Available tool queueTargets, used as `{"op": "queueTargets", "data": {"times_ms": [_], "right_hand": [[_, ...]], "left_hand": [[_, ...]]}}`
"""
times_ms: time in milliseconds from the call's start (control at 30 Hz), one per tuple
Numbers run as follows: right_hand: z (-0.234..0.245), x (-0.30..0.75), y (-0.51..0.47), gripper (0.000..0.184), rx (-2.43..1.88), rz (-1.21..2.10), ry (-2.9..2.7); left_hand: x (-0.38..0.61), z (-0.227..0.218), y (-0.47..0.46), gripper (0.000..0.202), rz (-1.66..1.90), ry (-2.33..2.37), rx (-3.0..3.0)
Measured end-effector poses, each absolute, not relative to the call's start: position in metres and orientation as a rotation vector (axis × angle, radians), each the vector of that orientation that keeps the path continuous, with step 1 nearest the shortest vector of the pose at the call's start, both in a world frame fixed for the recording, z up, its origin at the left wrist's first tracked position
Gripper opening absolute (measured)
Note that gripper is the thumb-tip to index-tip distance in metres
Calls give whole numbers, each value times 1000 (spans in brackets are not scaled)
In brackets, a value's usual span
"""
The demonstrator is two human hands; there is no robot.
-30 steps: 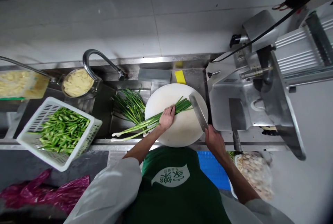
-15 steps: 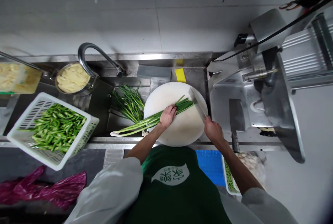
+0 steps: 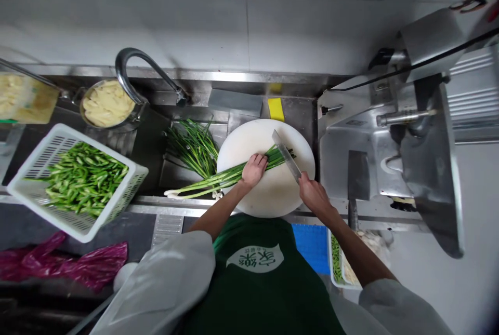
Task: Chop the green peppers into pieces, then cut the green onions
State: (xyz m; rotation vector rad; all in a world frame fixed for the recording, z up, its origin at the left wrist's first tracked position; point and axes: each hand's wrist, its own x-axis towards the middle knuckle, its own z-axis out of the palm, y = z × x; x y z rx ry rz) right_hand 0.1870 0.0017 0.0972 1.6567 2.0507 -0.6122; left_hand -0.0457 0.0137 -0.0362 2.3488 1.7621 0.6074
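A bunch of green onions (image 3: 230, 175) lies slantwise over the round white cutting board (image 3: 268, 197), its white root ends reaching past the board's left edge. My left hand (image 3: 254, 170) is closed over the bunch and presses it to the board. In my right hand (image 3: 312, 193) is the handle of a cleaver (image 3: 286, 156), whose blade stands across the leafy ends, right of my left hand. A few green tips show on the blade's far side. More green onions (image 3: 193, 145) lie in the sink left of the board.
Left are a white basket (image 3: 134, 179) of cut green peppers, a curved faucet (image 3: 130, 54) and a pot of pale slices (image 3: 107, 104). Behind the board sit a grey block (image 3: 235, 102) and a yellow sponge (image 3: 276, 109). A slicing machine (image 3: 432, 169) and another cleaver (image 3: 358, 174) are at right.
The cleaver has moved left along the leafy ends, closer to my left hand. Its blade now crosses the bunch with tips beyond it. My left hand keeps its hold; the view has shifted slightly.
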Motion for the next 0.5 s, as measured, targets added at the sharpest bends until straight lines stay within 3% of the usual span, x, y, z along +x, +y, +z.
{"op": "queueTargets", "data": {"times_ms": [267,500], "right_hand": [[82,150,42,37,1665,-591,2060],[110,161,12,34,1692,-573,2045]], "left_hand": [[-46,-37,14,31,555,1774,2344],[-46,-41,11,27,602,1766,2291]]}}
